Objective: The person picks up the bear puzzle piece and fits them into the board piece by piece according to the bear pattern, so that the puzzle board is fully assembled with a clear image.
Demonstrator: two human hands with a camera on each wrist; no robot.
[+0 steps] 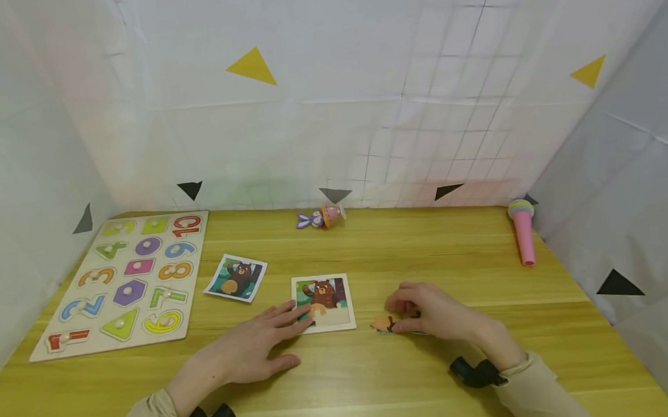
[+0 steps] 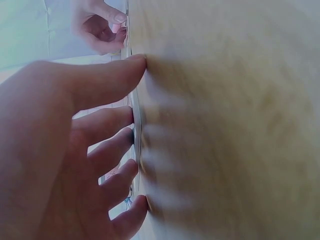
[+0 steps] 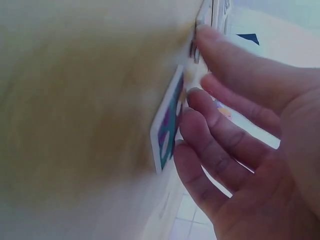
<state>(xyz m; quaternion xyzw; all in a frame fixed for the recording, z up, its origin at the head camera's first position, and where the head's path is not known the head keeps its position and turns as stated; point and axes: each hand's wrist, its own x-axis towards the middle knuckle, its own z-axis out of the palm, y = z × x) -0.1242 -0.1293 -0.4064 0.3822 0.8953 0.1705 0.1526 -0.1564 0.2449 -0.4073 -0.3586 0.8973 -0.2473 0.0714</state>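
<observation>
A square wooden jigsaw tray (image 1: 341, 327) lies at mid-table. A bear's head and trunk show in its upper part, and bare wood at its lower right. My left hand (image 1: 256, 344) rests flat with fingers spread, its fingertips over the tray's left edge, hiding the lower left corner. To the tray's right, my right hand (image 1: 435, 311) is loosely bent over loose puzzle pieces. Its thumb is at an orange and brown piece (image 1: 383, 323). In the right wrist view, the other fingertips touch a teal picture piece (image 3: 169, 122), with the thumb apart from them.
Left of the tray lies a bear picture card (image 1: 237, 278). Farther left is a wooden number and shape board (image 1: 153, 283). At the back lies a small purple rabbit toy (image 1: 312, 220); a pink toy microphone (image 1: 523, 232) lies far right. White cloth walls (image 1: 330, 145) enclose the table.
</observation>
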